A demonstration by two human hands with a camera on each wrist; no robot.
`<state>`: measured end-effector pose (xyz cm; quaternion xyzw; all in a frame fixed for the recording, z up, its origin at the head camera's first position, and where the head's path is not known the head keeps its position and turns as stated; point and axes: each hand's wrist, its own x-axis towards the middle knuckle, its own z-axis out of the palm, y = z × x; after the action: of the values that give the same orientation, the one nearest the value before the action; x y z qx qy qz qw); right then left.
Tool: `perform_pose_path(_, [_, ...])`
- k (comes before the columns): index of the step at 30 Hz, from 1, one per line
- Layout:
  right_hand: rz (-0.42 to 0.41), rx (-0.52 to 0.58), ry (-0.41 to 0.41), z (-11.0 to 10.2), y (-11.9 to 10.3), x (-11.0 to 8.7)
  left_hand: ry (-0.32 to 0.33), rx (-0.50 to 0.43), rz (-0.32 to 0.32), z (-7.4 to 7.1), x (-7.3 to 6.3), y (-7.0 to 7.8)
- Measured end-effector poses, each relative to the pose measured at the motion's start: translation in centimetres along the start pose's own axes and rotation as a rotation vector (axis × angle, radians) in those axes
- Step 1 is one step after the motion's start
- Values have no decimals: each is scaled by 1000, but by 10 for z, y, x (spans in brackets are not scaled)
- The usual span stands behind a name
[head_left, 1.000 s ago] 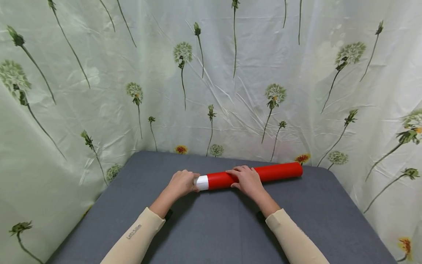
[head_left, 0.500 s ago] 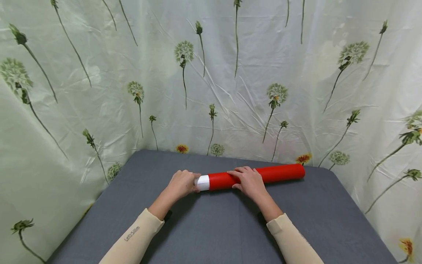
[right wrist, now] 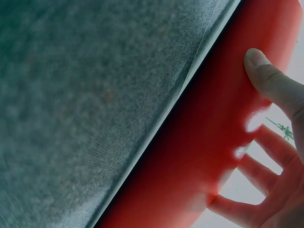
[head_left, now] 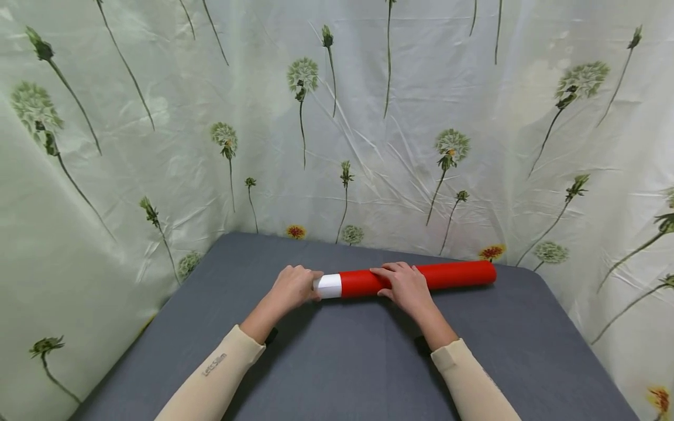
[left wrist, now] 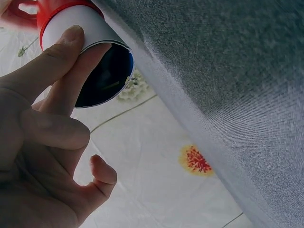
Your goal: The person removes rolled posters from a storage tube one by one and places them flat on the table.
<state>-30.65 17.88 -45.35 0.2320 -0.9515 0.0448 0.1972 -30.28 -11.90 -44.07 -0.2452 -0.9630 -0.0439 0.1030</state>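
Observation:
A long red tube (head_left: 458, 275) with a white end section (head_left: 330, 286) lies sideways across the table. My left hand (head_left: 295, 287) pinches the rim at the white end between thumb and index finger. In the left wrist view the index finger reaches into the dark, hollow opening (left wrist: 105, 78), while the other fingers curl apart from the tube. Farther along, my right hand (head_left: 408, 286) holds the red part from above, thumb on the near side. The right wrist view shows the thumb on the red surface (right wrist: 204, 123) and spread fingertips touching its other side.
A grey cloth-covered table (head_left: 347, 362) lies under the tube. A pale curtain (head_left: 358, 134) printed with dandelions stands behind the table and along its sides. The tube's right end comes near the table's back edge.
The head view has turned slightly, so the whole scene sits a little farther right. Both hands keep their places on the tube, with hardly any visible movement.

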Motion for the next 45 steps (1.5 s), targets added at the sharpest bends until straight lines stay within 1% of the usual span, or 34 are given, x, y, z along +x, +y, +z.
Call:
perform_pose_path(4, [7,7,-14,-2,3,-1,-5,-8,6,0,3,1])
perform_pose_path(17, [34,34,-64,-3,10,-1,-32,7,-33,1,2,0])
perform_pose_path(27, [48,37,-76,-6,15,-2,-5,-5,-27,1,1,-2])
perform_pose_path(38, [64,56,-73,-4,18,-3,-9,-1,-33,2,1,-3])
perform_pose_path(45, [69,34,-78,-3,21,-3,3,5,-32,3,1,-4])
